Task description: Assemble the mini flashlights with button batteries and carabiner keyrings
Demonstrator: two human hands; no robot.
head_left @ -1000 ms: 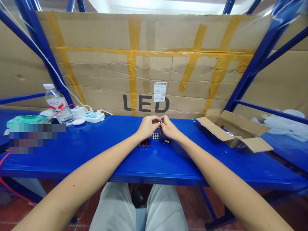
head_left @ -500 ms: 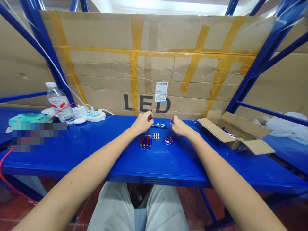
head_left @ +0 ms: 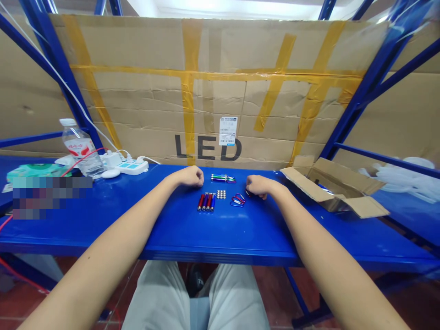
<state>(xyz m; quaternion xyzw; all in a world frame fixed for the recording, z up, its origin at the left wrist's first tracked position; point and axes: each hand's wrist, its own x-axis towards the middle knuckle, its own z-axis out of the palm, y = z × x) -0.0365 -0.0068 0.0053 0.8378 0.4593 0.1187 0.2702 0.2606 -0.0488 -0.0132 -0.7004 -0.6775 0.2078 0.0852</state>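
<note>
My left hand [head_left: 193, 176] rests on the blue table, its fingers curled closed, and nothing shows in them. My right hand [head_left: 258, 184] is closed near the carabiners, with a small red carabiner [head_left: 247, 193] poking out under its fingers, mostly hidden. Between my hands lie slim metallic tubes with clips [head_left: 223, 178], green and blue, side by side at the back. Nearer to me are a block of silver button cells [head_left: 221, 194], a row of red and blue mini flashlights [head_left: 206, 202], and a small group of red and blue carabiners [head_left: 238, 200].
An open cardboard box [head_left: 330, 185] stands on the right of the table [head_left: 206, 238]. A water bottle [head_left: 80, 149], a power strip [head_left: 132, 167] and a green packet [head_left: 37, 171] are on the left. A large cardboard panel [head_left: 151, 105] closes off the back.
My left hand has moved left, away from the clipped tubes, and closed on the table. My right hand has come nearer with the red carabiner, beside the other carabiners.
</note>
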